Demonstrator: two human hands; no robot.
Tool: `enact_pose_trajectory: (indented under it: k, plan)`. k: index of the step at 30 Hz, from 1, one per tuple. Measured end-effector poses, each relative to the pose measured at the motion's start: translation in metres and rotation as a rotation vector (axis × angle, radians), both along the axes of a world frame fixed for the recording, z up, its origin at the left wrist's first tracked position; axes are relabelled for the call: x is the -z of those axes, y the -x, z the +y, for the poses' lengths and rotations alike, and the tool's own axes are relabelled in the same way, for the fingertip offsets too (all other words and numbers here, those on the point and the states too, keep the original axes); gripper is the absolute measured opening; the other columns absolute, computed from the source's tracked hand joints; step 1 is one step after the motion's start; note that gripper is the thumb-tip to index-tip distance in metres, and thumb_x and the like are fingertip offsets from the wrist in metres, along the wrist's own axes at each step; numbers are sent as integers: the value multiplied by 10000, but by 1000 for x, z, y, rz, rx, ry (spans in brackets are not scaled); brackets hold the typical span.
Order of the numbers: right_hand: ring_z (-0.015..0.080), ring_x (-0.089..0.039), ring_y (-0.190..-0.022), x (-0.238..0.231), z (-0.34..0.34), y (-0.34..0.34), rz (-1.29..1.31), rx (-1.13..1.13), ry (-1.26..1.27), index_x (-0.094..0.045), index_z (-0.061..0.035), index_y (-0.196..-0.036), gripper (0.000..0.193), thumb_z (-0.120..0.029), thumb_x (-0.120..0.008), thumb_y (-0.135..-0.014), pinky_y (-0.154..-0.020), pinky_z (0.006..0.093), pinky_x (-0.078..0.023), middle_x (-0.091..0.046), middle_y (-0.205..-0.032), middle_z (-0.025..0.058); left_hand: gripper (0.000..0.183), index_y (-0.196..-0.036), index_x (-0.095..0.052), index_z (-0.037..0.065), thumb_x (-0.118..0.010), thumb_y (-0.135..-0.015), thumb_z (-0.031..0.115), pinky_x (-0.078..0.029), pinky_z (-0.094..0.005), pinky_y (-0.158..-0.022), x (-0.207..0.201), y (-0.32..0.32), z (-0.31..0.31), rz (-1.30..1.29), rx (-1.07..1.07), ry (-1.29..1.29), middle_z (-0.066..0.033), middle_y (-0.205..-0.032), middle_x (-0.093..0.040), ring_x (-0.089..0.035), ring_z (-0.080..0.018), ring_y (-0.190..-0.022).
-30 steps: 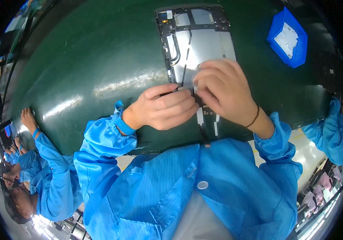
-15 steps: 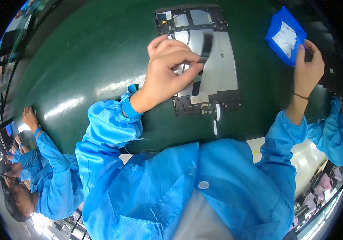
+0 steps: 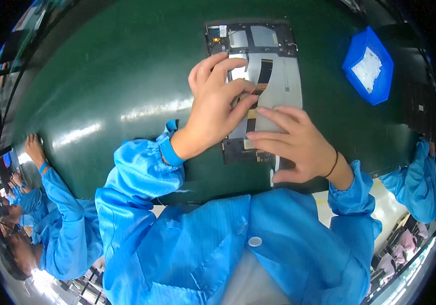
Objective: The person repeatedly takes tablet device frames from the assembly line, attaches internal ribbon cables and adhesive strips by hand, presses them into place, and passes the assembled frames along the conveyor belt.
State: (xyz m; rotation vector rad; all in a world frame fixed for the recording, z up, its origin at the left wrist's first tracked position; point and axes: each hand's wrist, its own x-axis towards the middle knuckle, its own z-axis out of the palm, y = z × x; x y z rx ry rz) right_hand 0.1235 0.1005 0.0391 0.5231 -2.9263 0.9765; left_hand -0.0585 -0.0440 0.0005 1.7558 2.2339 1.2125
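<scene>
An opened tablet-like device [image 3: 290, 76], with silver plates and black end sections, lies on the green table under both hands. A black flat ribbon cable [image 3: 265, 71] runs lengthwise over its silver middle. My left hand [image 3: 210, 104] pinches this cable near its middle between thumb and forefinger; its other fingers rest over the device's left side. My right hand [image 3: 304, 145] is over the lower right part, fingers spread, its fingertips at the cable's lower portion. Beneath that hand a white strip [image 3: 271, 177] shows in part by the device's lower edge.
A blue plastic bin [image 3: 386, 76] holding small white pieces [image 3: 367, 69] stands at the right on the green table [image 3: 141, 66]. At the left, a co-worker's hand [image 3: 35, 150] rests on the tabletop. Another person's blue sleeve [image 3: 416, 183] is at the far right.
My right hand has come from the blue bin, left and nearer, to the device's lower part. My left hand still pinches the cable. The whole view has shifted slightly.
</scene>
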Motion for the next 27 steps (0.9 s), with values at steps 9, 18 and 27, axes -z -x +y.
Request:
enact_pose_trajectory:
  k: [9,18,27]
  plan:
    - [341,-415,-1355,7,22,28,114,284,-193,-606,-131,-1250,440,-402,-578,-904,-1111,527,-268,-587,-1331,94,630,-1367,-421,21,-679,-792,34,-245,-527,-1098,5,-2,5,58,-35,-15,-200,-1402,-410,-323,-432,-1340]
    - [317,-408,-1375,-3,14,-19,81,301,-7,-656,-136,-1161,391,-46,-595,-785,-1076,460,-301,-567,-1373,86,600,-1371,-451,70,-666,-812,33,-263,-500,-1097,7,5,2,31,-44,-144,-171,-1418,-417,-316,-412,-1350]
    - [259,-623,-1036,11,0,-8,244,365,25,-711,-110,-993,252,-75,-729,-744,-864,380,-458,-692,-1025,50,212,-915,-770,200,-739,-710,158,-339,-381,-991,-15,-30,-18,379,244,-423,60,-903,-682,-608,-134,-925]
